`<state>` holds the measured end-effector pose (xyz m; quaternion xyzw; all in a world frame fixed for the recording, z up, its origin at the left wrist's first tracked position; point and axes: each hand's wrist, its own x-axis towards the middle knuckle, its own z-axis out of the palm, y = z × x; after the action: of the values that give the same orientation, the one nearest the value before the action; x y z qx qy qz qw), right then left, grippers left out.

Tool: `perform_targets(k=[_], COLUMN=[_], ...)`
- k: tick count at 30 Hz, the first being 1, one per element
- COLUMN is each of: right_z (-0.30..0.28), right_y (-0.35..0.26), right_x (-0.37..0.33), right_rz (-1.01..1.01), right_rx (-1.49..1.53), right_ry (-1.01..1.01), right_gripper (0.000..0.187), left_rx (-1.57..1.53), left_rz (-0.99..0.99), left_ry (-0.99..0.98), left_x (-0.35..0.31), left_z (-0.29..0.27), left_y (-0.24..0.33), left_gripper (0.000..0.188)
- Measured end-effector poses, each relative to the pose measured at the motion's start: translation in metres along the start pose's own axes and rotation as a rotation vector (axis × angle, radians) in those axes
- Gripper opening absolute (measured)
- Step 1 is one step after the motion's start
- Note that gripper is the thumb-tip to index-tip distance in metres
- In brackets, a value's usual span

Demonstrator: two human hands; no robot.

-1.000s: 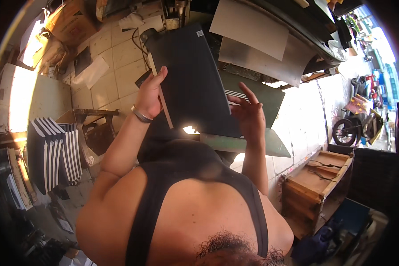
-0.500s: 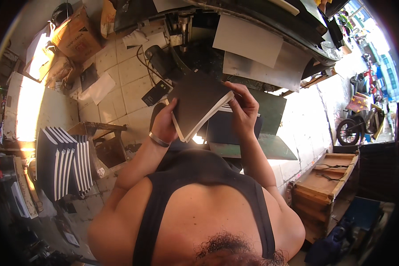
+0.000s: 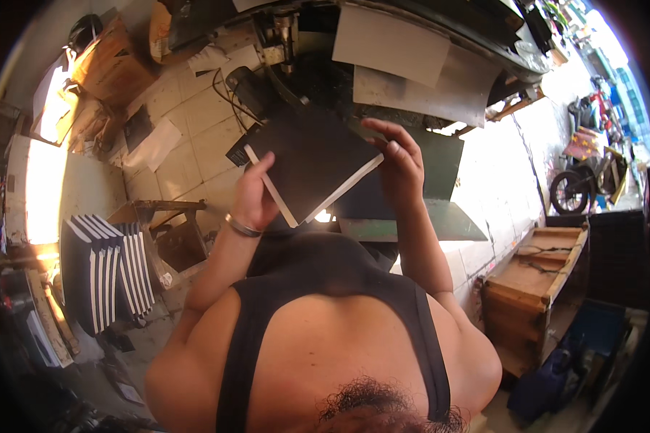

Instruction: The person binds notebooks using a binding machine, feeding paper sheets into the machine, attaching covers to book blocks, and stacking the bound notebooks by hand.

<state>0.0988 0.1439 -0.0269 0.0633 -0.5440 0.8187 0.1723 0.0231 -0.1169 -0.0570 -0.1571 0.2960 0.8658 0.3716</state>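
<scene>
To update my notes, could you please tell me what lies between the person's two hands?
The head view shows a dark-covered book between the left hand and the right hand.

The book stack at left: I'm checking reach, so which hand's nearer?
Left. The left hand, gripping the black book, is right of the book stack; the right hand, by that book's right corner, is farther right.

a second ago the dark book (image 3: pixel 314 162) was showing only one pale page edge; now it is turned, one corner pointing to the body, and two pale edges are visible. compared with half a second ago, the right edge looks thinner — its pages less spread. the right hand (image 3: pixel 403 167) has loosened its pinch — the fingers stand more open.
</scene>
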Motion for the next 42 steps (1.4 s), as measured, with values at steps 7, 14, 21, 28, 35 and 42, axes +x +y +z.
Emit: perform_targets(k=[7, 14, 21, 28, 35, 42], right_z=[-0.014, -0.038, -0.054, -0.024, -0.091, -0.161], right_y=[-0.012, -0.023, -0.115, -0.106, 0.018, 0.076], right_x=[-0.013, -0.031, -0.042, -0.011, -0.037, -0.115], right_rz=[0.153, -0.056, -0.322, 0.267, 0.175, 0.525], right_rx=[-0.057, -0.184, -0.946, -1.331, -1.547, -0.575], right_ry=[-0.015, 0.316, 0.394, -0.182, 0.057, 0.512], right_gripper=[0.082, 0.035, 0.034, 0.046, 0.078, 0.079], left_rx=[0.783, 1.285, 0.769, 0.751, 0.747, 0.801], left_rz=[0.716, 0.605, 0.524, -0.028, -0.125, -0.134], left_ry=[-0.298, -0.585, -0.307, -0.009, 0.017, -0.120], left_x=[-0.001, 0.004, 0.072, 0.084, 0.100, 0.106], left_z=[0.059, 0.111, 0.036, -0.063, -0.077, -0.065], left_y=[0.037, 0.013, -0.023, -0.079, -0.109, -0.122], left_gripper=[0.028, 0.035, 0.046, 0.086, 0.097, 0.103])
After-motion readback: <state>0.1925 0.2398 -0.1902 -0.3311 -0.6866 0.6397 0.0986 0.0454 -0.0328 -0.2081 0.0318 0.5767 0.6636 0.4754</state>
